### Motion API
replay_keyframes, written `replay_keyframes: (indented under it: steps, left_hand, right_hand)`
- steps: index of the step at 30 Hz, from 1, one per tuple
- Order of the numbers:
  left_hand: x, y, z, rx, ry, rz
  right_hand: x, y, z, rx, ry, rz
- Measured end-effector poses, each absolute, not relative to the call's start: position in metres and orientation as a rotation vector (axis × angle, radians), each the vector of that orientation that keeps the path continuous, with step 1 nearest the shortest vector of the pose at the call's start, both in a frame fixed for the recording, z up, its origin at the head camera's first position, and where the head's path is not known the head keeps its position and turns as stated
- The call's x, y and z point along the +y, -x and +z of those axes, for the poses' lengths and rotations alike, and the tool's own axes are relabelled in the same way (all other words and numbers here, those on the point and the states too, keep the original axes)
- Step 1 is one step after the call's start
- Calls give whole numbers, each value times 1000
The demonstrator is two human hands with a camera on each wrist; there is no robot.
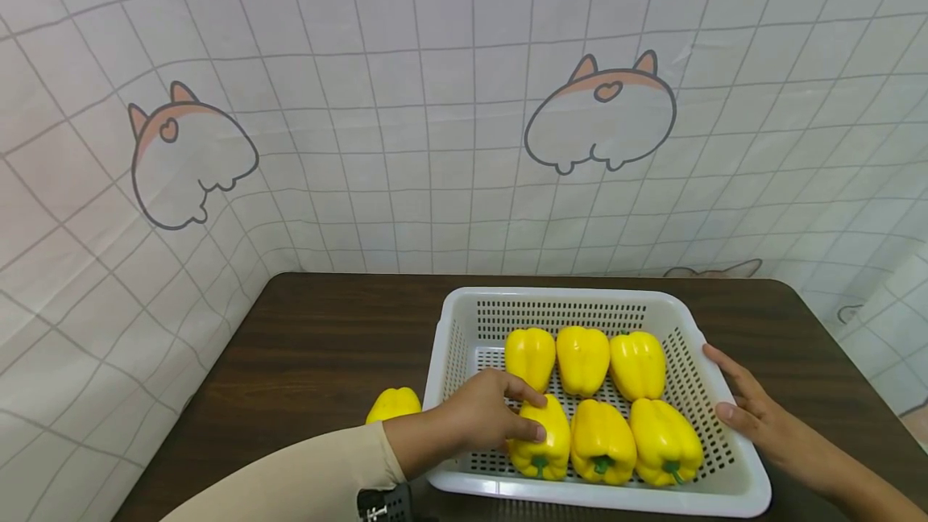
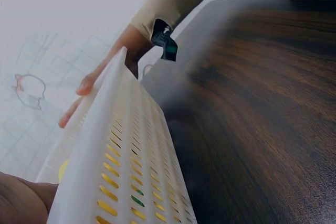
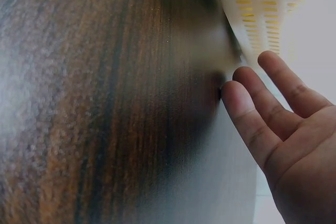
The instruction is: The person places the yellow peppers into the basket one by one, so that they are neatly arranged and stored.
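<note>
A white perforated plastic basket (image 1: 558, 294) sits on the table, with several yellow bell peppers in two rows inside. At the front left of these, my left hand (image 1: 484, 417) grips a yellow bell pepper (image 1: 553, 443), thumb on its near side and fingers over its top. The pepper's stem points toward me. My right hand (image 1: 757, 417) rests at the basket's right rim, its thumb and forefinger touching the edge. Relaxed, nearly straight fingers (image 3: 247, 124) show beside the basket wall in the right wrist view. In the left wrist view the basket side hides most of the left hand (image 2: 23, 200).
Outside the basket, to the left, another yellow bell pepper (image 1: 394, 403) lies on the dark wood table (image 1: 319, 361), partly behind my left forearm. A white grid-patterned curtain (image 1: 449, 103) with cartoon animal prints hangs behind the table and along its sides.
</note>
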State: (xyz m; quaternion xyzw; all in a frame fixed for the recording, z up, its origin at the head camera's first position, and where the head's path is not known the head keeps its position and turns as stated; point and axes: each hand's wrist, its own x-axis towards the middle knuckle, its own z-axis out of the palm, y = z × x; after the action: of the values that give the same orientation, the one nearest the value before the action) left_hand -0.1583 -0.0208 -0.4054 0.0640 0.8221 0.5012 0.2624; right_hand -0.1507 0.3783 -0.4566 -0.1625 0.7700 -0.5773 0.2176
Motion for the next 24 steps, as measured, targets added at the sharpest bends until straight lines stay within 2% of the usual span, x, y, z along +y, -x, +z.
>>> replay_keyframes:
  steps: [24]
  left_hand:
    - [-32,156,-392,2158,-199,1435]
  right_hand:
    - [379,152,-458,2108,459,-1623]
